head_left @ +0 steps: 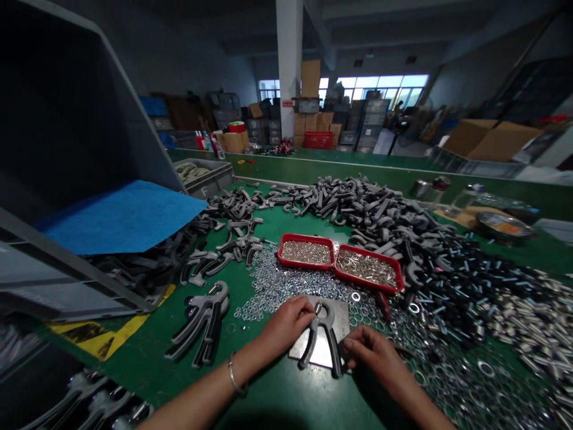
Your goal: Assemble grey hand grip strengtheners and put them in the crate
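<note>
Tool (320, 323), handles seemingly joined, sits on metal plate (342, 312), lower centre, left hand (290, 321) pinching its top, right hand (370, 352) curled, finger contents unclear; similar joined pieces (215, 316) lie left of centre, loose handles (367, 209) upper right apparently unassembled.

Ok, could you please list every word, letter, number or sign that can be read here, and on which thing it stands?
"F": on the side of the grey crate at the back left of the bench.
Too small to read: the red sign on the pillar.
Dark marks, no readable words: the yellow strip at the left.
I can make out no other text.
</note>
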The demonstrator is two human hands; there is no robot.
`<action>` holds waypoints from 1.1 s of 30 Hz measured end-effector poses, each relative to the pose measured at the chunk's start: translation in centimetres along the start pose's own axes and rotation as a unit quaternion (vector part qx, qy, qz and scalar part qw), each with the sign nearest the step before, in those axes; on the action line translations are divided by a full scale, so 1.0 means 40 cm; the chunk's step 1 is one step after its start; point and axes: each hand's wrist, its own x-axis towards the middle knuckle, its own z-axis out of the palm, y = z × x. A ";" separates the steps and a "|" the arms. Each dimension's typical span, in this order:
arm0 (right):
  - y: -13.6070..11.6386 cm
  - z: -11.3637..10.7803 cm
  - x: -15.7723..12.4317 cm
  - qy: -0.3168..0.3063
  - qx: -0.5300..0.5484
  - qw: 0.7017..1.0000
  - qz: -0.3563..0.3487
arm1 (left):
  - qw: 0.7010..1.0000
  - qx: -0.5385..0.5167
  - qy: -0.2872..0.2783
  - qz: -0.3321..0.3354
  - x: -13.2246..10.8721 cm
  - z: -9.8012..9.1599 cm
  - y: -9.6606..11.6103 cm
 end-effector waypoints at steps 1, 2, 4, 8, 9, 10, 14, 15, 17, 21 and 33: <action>-0.005 0.009 0.005 0.004 -0.007 1.000 -0.008 | 0.999 0.034 -0.013 0.021 0.005 0.004 0.003; -0.011 0.017 0.011 0.011 -0.016 1.000 -0.018 | 0.996 0.071 -0.027 0.040 0.010 0.009 0.004; -0.019 0.026 0.023 0.031 -0.037 0.998 -0.040 | 0.984 0.157 -0.053 0.067 0.016 0.020 0.004; -0.014 0.032 0.054 0.066 -0.072 0.992 -0.081 | 0.953 0.282 -0.057 0.098 0.026 0.044 -0.004; -0.009 0.033 0.062 0.074 -0.083 0.990 -0.092 | 0.947 0.298 -0.055 0.103 0.028 0.048 -0.006; -0.003 0.033 0.070 0.082 -0.095 0.987 -0.103 | 0.942 0.312 -0.054 0.109 0.030 0.052 -0.009; 0.020 0.031 0.090 0.097 -0.156 0.972 -0.148 | 0.918 0.359 -0.067 0.155 0.030 0.057 -0.014; 0.024 0.030 0.092 0.098 -0.173 0.967 -0.161 | 0.911 0.369 -0.074 0.172 0.029 0.056 -0.014; 0.028 0.029 0.095 0.097 -0.210 0.954 -0.193 | 0.899 0.375 -0.087 0.208 0.024 0.054 -0.015; 0.030 0.035 0.102 0.083 -0.287 0.916 -0.269 | 0.903 0.328 -0.108 0.254 0.018 0.047 -0.023; 0.056 0.064 0.145 0.064 -0.470 0.794 -0.380 | 0.998 -0.037 0.046 -0.032 -0.007 -0.011 -0.063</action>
